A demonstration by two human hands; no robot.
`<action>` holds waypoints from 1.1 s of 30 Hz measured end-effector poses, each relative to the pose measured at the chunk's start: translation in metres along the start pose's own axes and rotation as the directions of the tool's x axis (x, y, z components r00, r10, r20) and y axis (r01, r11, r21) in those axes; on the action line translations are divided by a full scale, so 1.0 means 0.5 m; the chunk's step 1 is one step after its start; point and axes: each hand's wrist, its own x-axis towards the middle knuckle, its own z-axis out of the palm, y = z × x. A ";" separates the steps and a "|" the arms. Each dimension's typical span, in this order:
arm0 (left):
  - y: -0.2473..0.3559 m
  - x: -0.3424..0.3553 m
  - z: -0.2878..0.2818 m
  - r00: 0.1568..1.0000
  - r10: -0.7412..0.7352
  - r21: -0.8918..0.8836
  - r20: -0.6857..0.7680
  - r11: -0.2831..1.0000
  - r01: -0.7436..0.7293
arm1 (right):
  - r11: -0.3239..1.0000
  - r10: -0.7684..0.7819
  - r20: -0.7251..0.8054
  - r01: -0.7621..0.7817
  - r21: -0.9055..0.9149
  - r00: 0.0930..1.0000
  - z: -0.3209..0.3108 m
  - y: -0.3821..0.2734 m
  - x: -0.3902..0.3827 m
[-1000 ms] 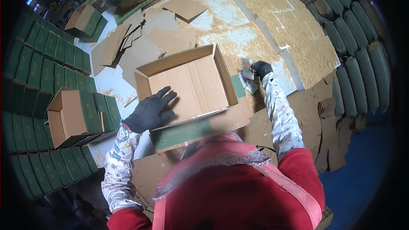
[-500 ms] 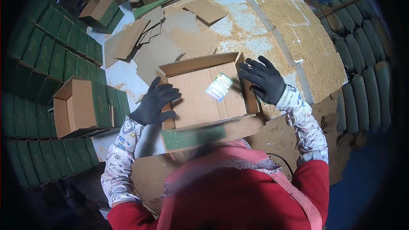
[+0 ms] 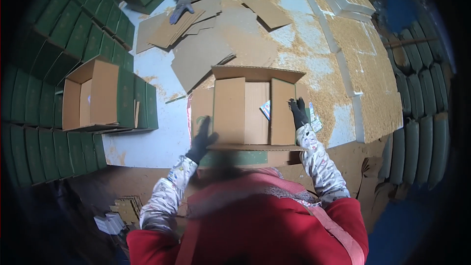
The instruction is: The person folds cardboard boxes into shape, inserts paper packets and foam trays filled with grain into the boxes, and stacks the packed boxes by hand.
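Note:
A brown cardboard box (image 3: pixel 229 113) lies open in front of me, its left and right flaps folded inward and its near and far flaps standing outward. Between the side flaps, a printed card (image 3: pixel 265 110) shows in part on the box bottom. My left hand (image 3: pixel 201 141), in a dark glove, rests against the box's left side with fingers stretched. At the right side, my right hand (image 3: pixel 299 113) has its gloved fingers apart beside the folded flap. More printed cards (image 3: pixel 314 119) lie on the table just past that hand.
Green boxes (image 3: pixel 78 34) are stacked along the left, with an open carton (image 3: pixel 91 95) among them. Cardboard sheets (image 3: pixel 203 64) lie beyond my box, where a co-worker's gloved hand (image 3: pixel 182 11) touches a pile. Foam slabs (image 3: pixel 373 78) covered in grain-like bits and green bags (image 3: pixel 419 142) stand at right.
The box's side flaps have swung inward over the card. Both my hands have shifted down along the box sides. The co-worker's hand has come to the cardboard pile. My view has shifted.

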 end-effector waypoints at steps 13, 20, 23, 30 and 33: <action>0.231 -0.182 -0.515 0.381 0.491 0.236 -0.783 0.802 -0.549 | 0.779 -0.117 0.688 -0.363 0.511 0.717 0.355 -0.261 -0.124; -0.013 -0.133 -0.914 0.581 0.299 0.097 -0.757 0.931 -0.353 | 0.722 -0.208 0.796 -0.459 0.517 0.568 0.679 -0.391 -0.158; -0.010 -0.086 -0.924 0.644 0.252 0.105 -0.723 0.960 -0.258 | 0.859 -0.197 0.744 -0.253 0.445 0.638 0.824 -0.452 -0.190; -0.169 -0.135 -1.006 0.291 0.336 0.437 -0.896 0.788 0.434 | 0.941 -0.185 0.581 -0.027 0.336 0.792 1.051 -0.438 -0.326; -0.047 -0.092 -0.838 -0.086 0.378 0.332 -0.922 0.884 0.330 | 0.997 -0.030 0.686 -0.023 0.069 0.727 0.891 -0.360 -0.290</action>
